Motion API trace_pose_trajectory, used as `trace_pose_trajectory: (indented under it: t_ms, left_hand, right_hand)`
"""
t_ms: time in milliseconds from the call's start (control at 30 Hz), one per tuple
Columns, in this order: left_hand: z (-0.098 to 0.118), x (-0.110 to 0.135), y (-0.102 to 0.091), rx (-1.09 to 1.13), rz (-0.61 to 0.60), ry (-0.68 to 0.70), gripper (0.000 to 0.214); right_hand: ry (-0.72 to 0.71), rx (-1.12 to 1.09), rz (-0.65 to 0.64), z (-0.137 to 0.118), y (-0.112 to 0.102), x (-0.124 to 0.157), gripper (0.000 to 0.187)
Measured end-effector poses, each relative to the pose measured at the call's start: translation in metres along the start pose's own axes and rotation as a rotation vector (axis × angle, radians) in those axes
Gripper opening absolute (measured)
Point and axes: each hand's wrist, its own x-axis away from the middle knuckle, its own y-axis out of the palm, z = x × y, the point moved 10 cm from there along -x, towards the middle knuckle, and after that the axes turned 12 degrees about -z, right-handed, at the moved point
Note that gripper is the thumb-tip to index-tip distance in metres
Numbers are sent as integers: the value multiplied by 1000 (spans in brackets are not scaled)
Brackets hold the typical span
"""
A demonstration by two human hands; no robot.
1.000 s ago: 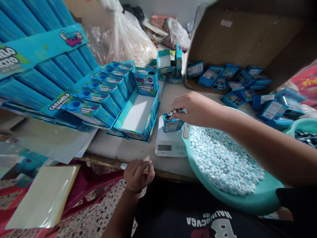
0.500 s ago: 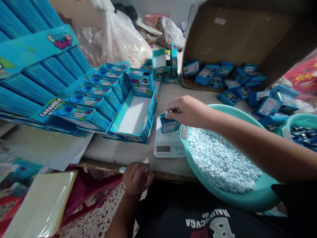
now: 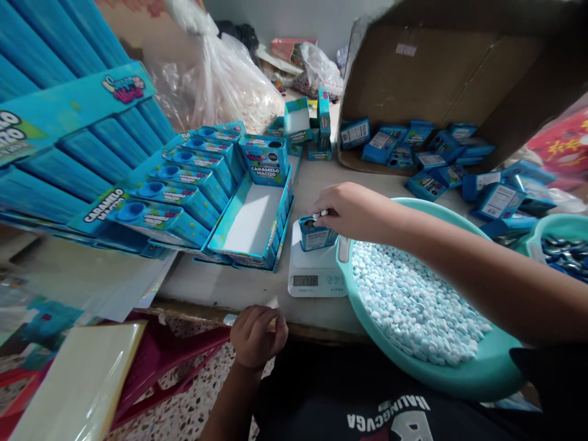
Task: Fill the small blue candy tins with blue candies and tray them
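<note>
My right hand (image 3: 342, 211) pinches a few small white candies just over the open top of a small blue candy box (image 3: 318, 238). That box stands upright on a white digital scale (image 3: 316, 283), whose display is lit with digits. Close by on the right, a turquoise tub (image 3: 362, 318) holds a heap of pale blue and white candies (image 3: 413, 300), and my right forearm crosses above it. My left hand (image 3: 258, 334) is curled closed at the table's front edge. A whitish bit shows beside its fingers; what it grips is hidden.
Left of the scale, a blue display tray (image 3: 250, 214) has one box upright at its far end. Filled displays (image 3: 151, 211) stand further left. A cardboard carton (image 3: 427, 67) with several blue boxes is behind the tub. Another tub (image 3: 533, 242) with dark wrapped pieces sits right.
My right hand has lifted slightly off the box's opening, with candies still between the fingertips. My left hand stays at the table edge. The view has shifted a little.
</note>
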Motion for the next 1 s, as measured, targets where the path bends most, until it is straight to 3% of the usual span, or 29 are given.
trace_pose_trajectory:
  t_ms: [333, 533, 733, 867, 1000]
  left_hand:
    - [2, -4, -2, -17, -17, -1, 17]
    - [2, -4, -2, -27, -26, -7, 19]
    - [3, -4, -1, -29, -23, 1, 18]
    - [3, -3, -1, -23, -17, 4, 19]
    - [1, 1, 1, -10, -28, 11, 17]
  right_hand:
    - [58, 94, -65, -3, -1, -2, 19]
    - [73, 202, -149, -8, 10, -10, 19]
    - [80, 233, -112, -8, 2, -6, 21]
    - [137, 250, -117, 2, -2, 9, 23]
    - [264, 298, -148, 35, 3, 48, 22]
